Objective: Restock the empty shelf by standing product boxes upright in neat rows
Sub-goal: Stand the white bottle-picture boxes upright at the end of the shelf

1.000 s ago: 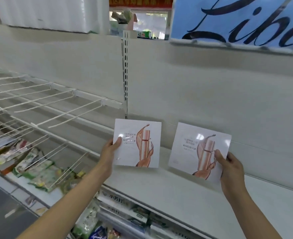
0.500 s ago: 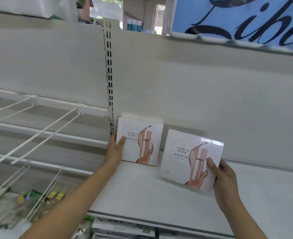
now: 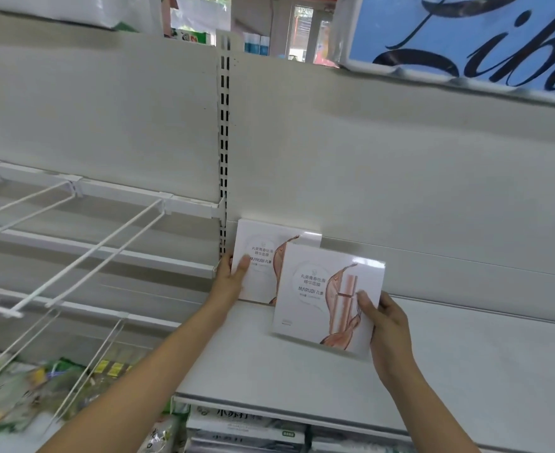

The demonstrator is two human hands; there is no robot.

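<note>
the job has barely begun. the left hand [image 3: 233,278] holds the first box [image 3: 259,256] upright at the back of the shelf [image 3: 465,371], against the rear panel and right beside the slotted upright post [image 3: 224,142]. its thumb lies across the box front and the fingers are tucked round the left edge, so the box is steadied, not let go. whether its bottom edge is fully down on the shelf i cannot tell.

the right hand [image 3: 388,328] grips a second box [image 3: 326,299] by its lower right corner, thumb on the front and fingers behind. this box is tilted and sits in front of the first one, overlapping its right half, and it looks to be off the shelf surface.

so i judge one box is nearly placed, one is on its way, and no row exists yet. beyond the right hand the shelf runs on bare, with plenty of room to fill. out past the left hand, wire hooks [image 3: 83,256] jut from the next bay, with packets [image 3: 24,393] hanging lower down. above hangs a blue sign [image 3: 465,37].
</note>
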